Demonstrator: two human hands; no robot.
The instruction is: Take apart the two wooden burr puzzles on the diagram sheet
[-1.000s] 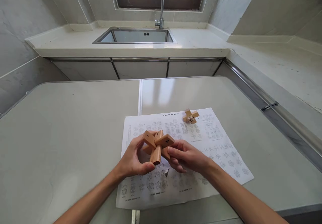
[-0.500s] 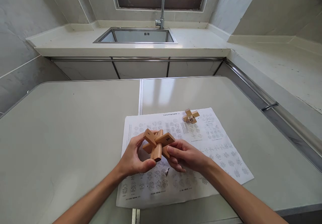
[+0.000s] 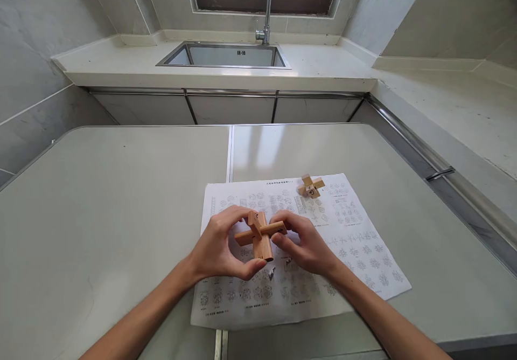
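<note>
Above a printed sheet [image 3: 226, 309], a wooden burr puzzle [image 3: 262, 244] of crossed, numbered bars is held between my two hands. My left hand [image 3: 220, 247] is closed round it, thumb at the near end of one bar and fingers behind the far end. At the other side, my right hand [image 3: 305, 241] pinches the end of a bar pointing right. Its lower fingers curl out of sight. On the sheet's far right part rests a second, smaller and paler wooden burr puzzle [image 3: 311, 187], touched by neither hand.
The sheet shows rows of small diagrams and lies on a pale folding table [image 3: 121, 214] with a seam down its middle. Beyond the table's far edge are a white counter [image 3: 323, 69], a sink [image 3: 226, 67] and a faucet [image 3: 266, 20]. A ledge runs along the right.
The held puzzle has turned, so its bars now point differently and the bar marked 2 no longer faces up. My right hand has shifted its grip higher. The view has moved slightly.
</note>
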